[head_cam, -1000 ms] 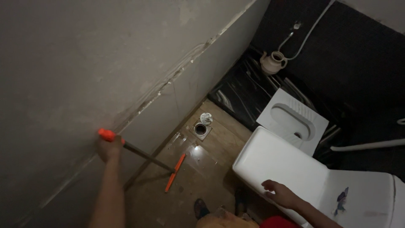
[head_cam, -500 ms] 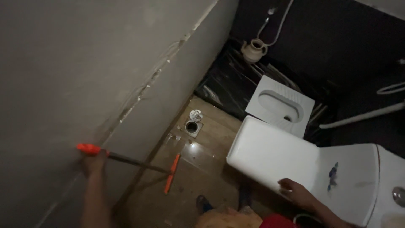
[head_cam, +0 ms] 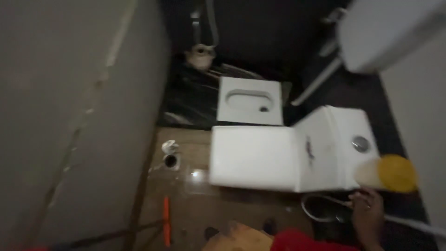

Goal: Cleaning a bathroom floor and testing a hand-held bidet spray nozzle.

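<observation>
Right hand (head_cam: 367, 216): one in view, fingers curled at a grey hose (head_cam: 320, 209); grip unclear in the blur.
Toilets: two, seated (head_cam: 260, 158), squat (head_cam: 251, 100).
Squeegee (head_cam: 166, 222): one, on floor.
Drain (head_cam: 170, 160): one.

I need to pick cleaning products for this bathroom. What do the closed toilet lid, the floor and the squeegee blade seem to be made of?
The toilet lid looks like smooth white plastic or glazed ceramic; blur leaves it open. The floor seems brown glazed tile, wet, since it mirrors a light spot. The squeegee blade appears orange plastic or rubber, with a matt look.
</observation>
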